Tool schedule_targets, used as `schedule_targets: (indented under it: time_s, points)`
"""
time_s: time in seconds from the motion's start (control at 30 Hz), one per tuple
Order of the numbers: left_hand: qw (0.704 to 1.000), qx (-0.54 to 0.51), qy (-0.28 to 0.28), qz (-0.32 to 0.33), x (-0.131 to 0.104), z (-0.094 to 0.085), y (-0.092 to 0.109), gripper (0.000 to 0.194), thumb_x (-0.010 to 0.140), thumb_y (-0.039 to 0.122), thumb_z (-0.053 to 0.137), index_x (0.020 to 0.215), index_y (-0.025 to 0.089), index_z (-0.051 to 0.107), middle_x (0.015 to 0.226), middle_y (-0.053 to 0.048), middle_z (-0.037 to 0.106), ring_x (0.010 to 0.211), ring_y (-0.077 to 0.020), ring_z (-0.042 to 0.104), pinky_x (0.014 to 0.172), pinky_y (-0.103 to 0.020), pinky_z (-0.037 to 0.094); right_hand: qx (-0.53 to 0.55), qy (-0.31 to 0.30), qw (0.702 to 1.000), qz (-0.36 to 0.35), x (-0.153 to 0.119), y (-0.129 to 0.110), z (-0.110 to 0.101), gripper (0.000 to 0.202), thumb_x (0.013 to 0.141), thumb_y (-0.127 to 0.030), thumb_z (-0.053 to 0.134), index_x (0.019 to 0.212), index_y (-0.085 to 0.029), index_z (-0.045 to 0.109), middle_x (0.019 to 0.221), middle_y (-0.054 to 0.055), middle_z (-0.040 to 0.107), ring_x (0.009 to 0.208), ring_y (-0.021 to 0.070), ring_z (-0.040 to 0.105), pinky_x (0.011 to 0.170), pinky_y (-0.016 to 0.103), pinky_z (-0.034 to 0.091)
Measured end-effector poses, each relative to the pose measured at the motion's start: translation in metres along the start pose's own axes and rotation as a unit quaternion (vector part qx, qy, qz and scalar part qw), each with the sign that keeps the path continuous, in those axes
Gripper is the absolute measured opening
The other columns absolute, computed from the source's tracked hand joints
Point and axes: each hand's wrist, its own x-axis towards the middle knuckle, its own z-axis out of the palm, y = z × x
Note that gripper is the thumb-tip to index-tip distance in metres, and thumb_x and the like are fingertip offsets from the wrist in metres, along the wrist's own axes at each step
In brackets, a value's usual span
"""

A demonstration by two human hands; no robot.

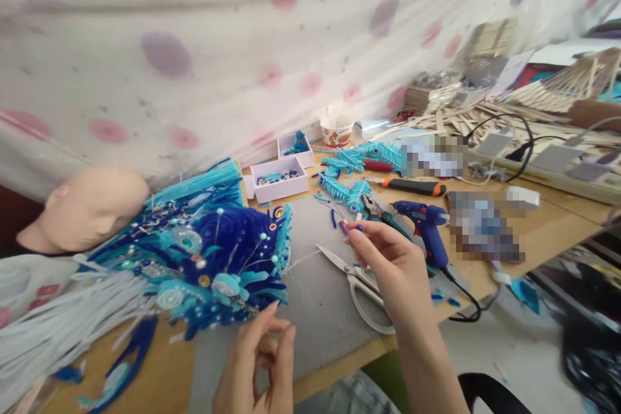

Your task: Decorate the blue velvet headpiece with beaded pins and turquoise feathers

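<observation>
My right hand is over the grey mat, thumb and finger pinched on a small blue bead. A small purple piece shows just beyond the fingertips. My left hand is near the front edge, fingers loosely bent and apart, with nothing visible between them. Beyond it lies a blue ornament with beads, pearls and turquoise fuzzy pieces. Scissors lie partly behind my right wrist, blades towards the ornament.
A blue glue gun, pliers and an orange-black cutter lie to the right. Behind are a bead box, turquoise branches and a paper cup. A mannequin head is at left, near white strips.
</observation>
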Motion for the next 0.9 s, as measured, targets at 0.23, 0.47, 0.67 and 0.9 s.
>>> schedule_targets:
  time_s: [0.23, 0.47, 0.67, 0.9]
  points:
    - [0.986, 0.055, -0.085, 0.133, 0.019, 0.009, 0.01, 0.028, 0.094, 0.025, 0.063, 0.121, 0.024, 0.069, 0.106, -0.009, 0.073, 0.074, -0.0164, 0.069, 0.063, -0.026, 0.058, -0.014, -0.037, 0.999, 0.008, -0.014, -0.002, -0.011, 0.014, 0.075, -0.035, 0.077, 0.08, -0.022, 0.078, 0.062, 0.001, 0.068, 0.047, 0.0114, 0.053, 0.045, 0.024, 0.044]
    - [0.989, -0.004, -0.136, 0.056, 0.015, -0.001, 0.011, 0.017, 0.095, 0.024, 0.058, 0.097, 0.023, 0.075, 0.075, -0.001, 0.076, 0.061, -0.0156, 0.069, 0.062, -0.025, 0.058, 0.011, -0.053, 0.998, 0.017, -0.021, 0.004, -0.008, 0.008, 0.077, -0.031, 0.078, 0.079, -0.023, 0.078, 0.058, -0.001, 0.064, 0.047, 0.0096, 0.049, 0.044, 0.021, 0.039]
    - [0.916, -0.209, -0.15, -0.308, 0.008, -0.006, 0.019, 0.028, 0.09, 0.042, 0.063, 0.081, 0.019, 0.075, 0.06, 0.0, 0.064, 0.049, -0.0107, 0.053, 0.042, -0.02, 0.043, 0.018, -0.065, 0.998, 0.019, -0.026, 0.006, -0.003, 0.004, 0.076, -0.027, 0.079, 0.078, -0.023, 0.077, 0.061, -0.001, 0.065, 0.049, 0.0092, 0.049, 0.047, 0.022, 0.039]
    - [0.819, -0.352, -0.141, -0.431, 0.01, -0.014, 0.022, 0.035, 0.079, 0.048, 0.076, 0.068, 0.015, 0.07, 0.051, 0.002, 0.056, 0.045, -0.0085, 0.047, 0.043, -0.021, 0.037, 0.032, -0.064, 0.997, 0.013, -0.036, 0.011, 0.004, 0.005, 0.079, -0.027, 0.079, 0.081, -0.023, 0.077, 0.057, -0.003, 0.06, 0.05, 0.0099, 0.048, 0.048, 0.022, 0.037]
